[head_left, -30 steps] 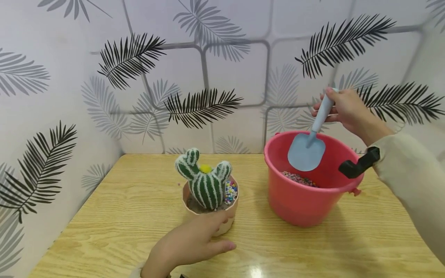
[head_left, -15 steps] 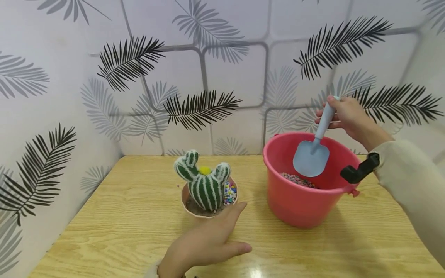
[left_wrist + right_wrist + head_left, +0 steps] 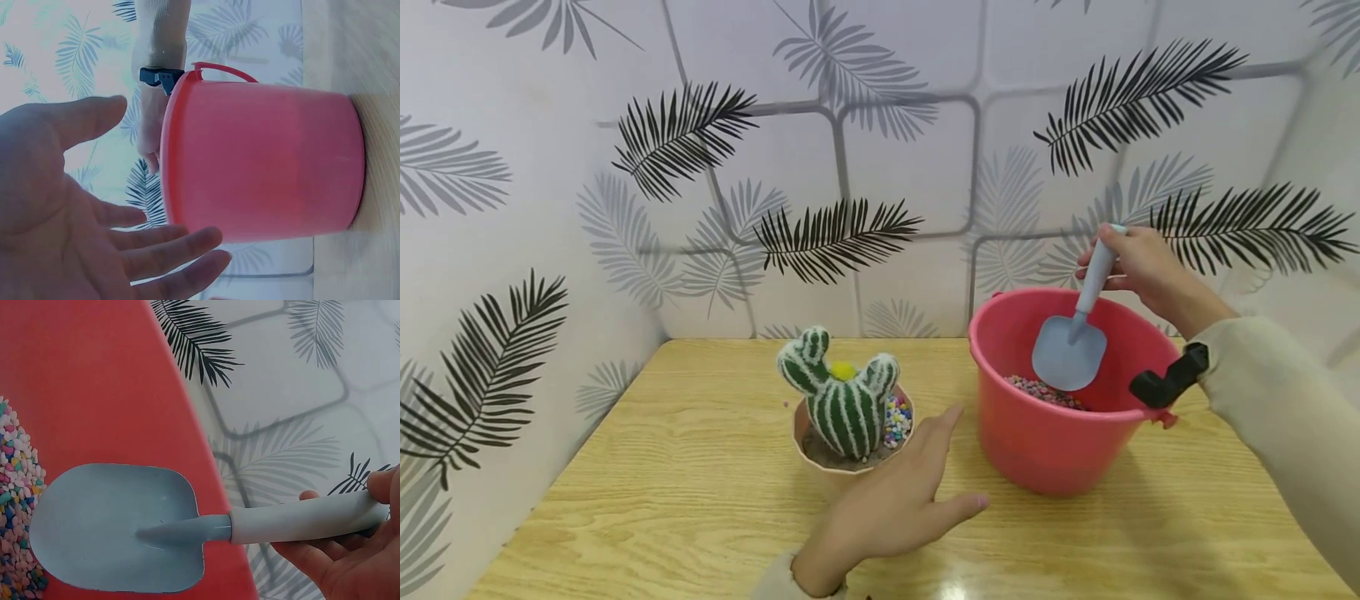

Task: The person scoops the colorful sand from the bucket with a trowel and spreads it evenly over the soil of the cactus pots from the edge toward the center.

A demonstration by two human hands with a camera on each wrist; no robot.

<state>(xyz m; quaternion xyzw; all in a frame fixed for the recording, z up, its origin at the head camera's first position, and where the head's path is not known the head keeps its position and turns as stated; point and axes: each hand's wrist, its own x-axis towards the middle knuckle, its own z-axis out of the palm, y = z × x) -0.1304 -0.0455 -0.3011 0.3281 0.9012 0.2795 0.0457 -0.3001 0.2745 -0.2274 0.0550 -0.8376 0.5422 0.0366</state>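
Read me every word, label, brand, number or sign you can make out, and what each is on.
None: no readable text on the pale blue trowel, red bucket or cactus flowerpot.
The wallpaper shows only leaves and lines.
The black wrist mount is too small to tell whether it carries any marking.

From farthest back, the head view looks forward and down over the pale wood-grain table (image 3: 640, 492). The sideways left-wrist view faces the round red plastic bucket (image 3: 269, 162) from outside; the nearest, right-wrist view shares its interior with the head frame's right side.
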